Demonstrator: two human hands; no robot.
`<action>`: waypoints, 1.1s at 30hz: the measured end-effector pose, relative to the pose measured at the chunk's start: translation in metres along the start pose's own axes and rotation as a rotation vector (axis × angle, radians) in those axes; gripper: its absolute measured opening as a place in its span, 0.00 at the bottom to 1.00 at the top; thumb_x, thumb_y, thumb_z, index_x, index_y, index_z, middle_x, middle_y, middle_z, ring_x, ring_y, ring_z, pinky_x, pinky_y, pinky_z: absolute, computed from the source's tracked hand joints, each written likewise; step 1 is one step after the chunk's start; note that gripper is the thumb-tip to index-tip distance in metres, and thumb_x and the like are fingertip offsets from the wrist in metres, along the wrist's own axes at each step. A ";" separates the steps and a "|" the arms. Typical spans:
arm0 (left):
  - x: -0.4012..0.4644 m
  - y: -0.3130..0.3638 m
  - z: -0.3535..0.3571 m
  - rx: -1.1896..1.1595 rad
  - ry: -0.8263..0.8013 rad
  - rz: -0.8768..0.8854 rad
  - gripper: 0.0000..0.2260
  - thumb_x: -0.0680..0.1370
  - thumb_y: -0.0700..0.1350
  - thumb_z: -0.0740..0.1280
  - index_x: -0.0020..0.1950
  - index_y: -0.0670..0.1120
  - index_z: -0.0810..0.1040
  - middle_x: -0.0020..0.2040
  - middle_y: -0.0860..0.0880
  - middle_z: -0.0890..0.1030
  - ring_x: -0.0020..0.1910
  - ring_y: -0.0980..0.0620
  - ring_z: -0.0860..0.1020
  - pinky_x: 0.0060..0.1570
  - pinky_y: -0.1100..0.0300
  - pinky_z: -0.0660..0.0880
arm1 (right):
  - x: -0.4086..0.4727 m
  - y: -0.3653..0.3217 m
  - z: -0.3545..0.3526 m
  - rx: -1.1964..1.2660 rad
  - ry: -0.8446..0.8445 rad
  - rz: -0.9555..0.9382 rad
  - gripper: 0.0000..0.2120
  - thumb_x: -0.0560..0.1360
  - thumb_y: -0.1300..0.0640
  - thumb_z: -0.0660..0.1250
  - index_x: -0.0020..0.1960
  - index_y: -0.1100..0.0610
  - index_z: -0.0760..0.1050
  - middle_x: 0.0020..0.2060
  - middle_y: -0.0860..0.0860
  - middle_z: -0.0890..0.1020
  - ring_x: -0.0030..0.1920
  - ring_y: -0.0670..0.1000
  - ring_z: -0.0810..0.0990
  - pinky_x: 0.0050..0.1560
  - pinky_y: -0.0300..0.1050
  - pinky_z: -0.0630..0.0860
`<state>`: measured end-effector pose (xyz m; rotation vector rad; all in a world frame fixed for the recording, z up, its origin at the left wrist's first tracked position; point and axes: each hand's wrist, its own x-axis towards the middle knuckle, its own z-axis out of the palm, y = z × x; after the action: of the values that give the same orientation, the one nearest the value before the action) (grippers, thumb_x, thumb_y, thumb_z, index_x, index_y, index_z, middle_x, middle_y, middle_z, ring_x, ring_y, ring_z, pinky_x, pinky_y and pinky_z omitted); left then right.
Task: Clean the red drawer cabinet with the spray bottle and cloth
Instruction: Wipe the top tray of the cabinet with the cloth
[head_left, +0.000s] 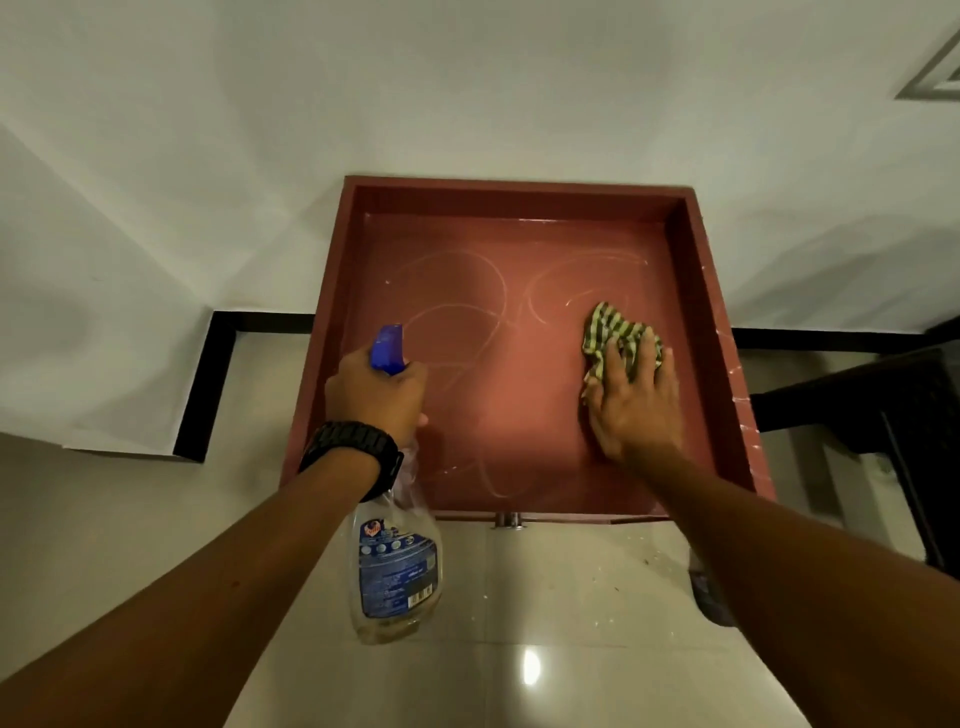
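The red drawer cabinet (519, 197) stands against a white wall, seen from above, its recessed top streaked with pale wet swirls. My left hand (379, 395) grips the neck of a clear spray bottle (395, 571) with a blue nozzle pointing over the left part of the top. The bottle hangs down in front of the cabinet. My right hand (636, 405) lies flat, fingers spread, pressing a green-and-white striped cloth (613, 327) onto the right side of the top. A black watch sits on my left wrist.
Glossy beige floor tiles (519, 597) lie below, with a black skirting strip (208, 379) along the wall at left. A dark piece of furniture (883, 415) stands close to the cabinet's right side. A small metal knob (509, 519) sticks out at the cabinet's front edge.
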<state>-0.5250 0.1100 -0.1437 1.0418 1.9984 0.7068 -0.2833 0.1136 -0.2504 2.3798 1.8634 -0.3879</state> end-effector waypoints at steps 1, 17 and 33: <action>0.000 -0.002 -0.003 0.011 0.017 0.005 0.09 0.75 0.41 0.64 0.35 0.48 0.70 0.27 0.49 0.75 0.29 0.54 0.82 0.15 0.70 0.63 | 0.004 -0.015 0.000 0.011 0.005 0.010 0.28 0.81 0.43 0.45 0.78 0.51 0.47 0.77 0.60 0.42 0.76 0.65 0.41 0.76 0.59 0.43; -0.034 -0.045 -0.031 -0.010 0.090 -0.024 0.07 0.76 0.42 0.65 0.38 0.48 0.72 0.31 0.48 0.77 0.23 0.57 0.77 0.21 0.67 0.69 | -0.087 -0.019 0.028 0.053 0.059 -0.069 0.28 0.80 0.45 0.44 0.78 0.52 0.51 0.77 0.61 0.48 0.76 0.65 0.45 0.76 0.60 0.48; -0.066 -0.058 -0.054 0.067 0.203 0.051 0.12 0.77 0.39 0.64 0.34 0.48 0.69 0.26 0.50 0.73 0.20 0.71 0.72 0.28 0.62 0.62 | -0.114 -0.191 0.049 0.070 -0.032 -0.596 0.30 0.78 0.44 0.59 0.77 0.47 0.52 0.78 0.53 0.45 0.76 0.62 0.41 0.75 0.57 0.40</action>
<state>-0.5689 0.0172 -0.1324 1.1007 2.1883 0.8058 -0.4998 0.0424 -0.2528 1.7876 2.5522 -0.5329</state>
